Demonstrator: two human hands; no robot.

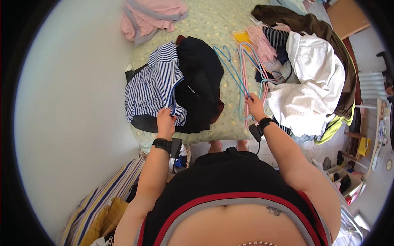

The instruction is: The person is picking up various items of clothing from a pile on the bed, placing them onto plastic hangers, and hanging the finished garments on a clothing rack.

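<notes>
My left hand [166,121] pinches the edge of a blue-and-white striped garment [154,83], which lies over the left side of black clothing [200,77] on the bed. To the right, my right hand [255,104] holds the corner of a blue clothes hanger [231,72]. Its hook points away from me. Beneath and beside that hand, pink and light-green hangers [243,115] lie overlapping on the patterned bedsheet [197,24].
Piled clothes at the right include white trousers or a similar white garment [317,73] and a brown garment [344,92]. A pink-and-grey cloth [150,18] lies at the far left of the bed. A plain wall [74,77] borders the left side.
</notes>
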